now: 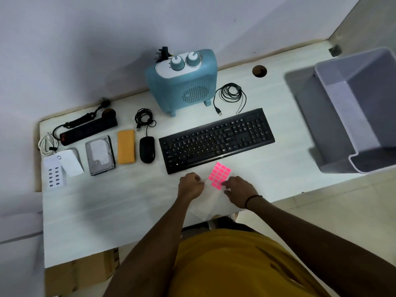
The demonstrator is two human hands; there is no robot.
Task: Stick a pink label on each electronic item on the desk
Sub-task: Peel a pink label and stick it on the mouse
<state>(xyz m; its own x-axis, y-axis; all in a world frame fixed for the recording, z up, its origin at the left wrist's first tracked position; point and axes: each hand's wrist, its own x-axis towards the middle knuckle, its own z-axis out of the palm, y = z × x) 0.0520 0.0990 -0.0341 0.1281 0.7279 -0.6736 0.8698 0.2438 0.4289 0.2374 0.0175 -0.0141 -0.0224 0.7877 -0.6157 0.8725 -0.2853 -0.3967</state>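
Note:
A sheet of pink labels [219, 173] lies near the desk's front edge, just below the black keyboard [216, 139]. My left hand [190, 185] pinches the sheet's left edge, fingers curled. My right hand [240, 188] rests on the sheet's lower right, fingertips on the pink labels. Along the desk stand a blue fan heater [184, 82], a black mouse [147, 149], a bare hard drive [100, 155], a black power strip [89, 128] and a white USB charging hub [54, 171]. No pink label shows on any of them.
An orange pouch [126, 146] lies between hard drive and mouse. A grey plastic bin [355, 110] lies on its side at the desk's right end. A coiled white cable [47, 143] sits at far left. A cardboard box [81, 273] stands under the desk.

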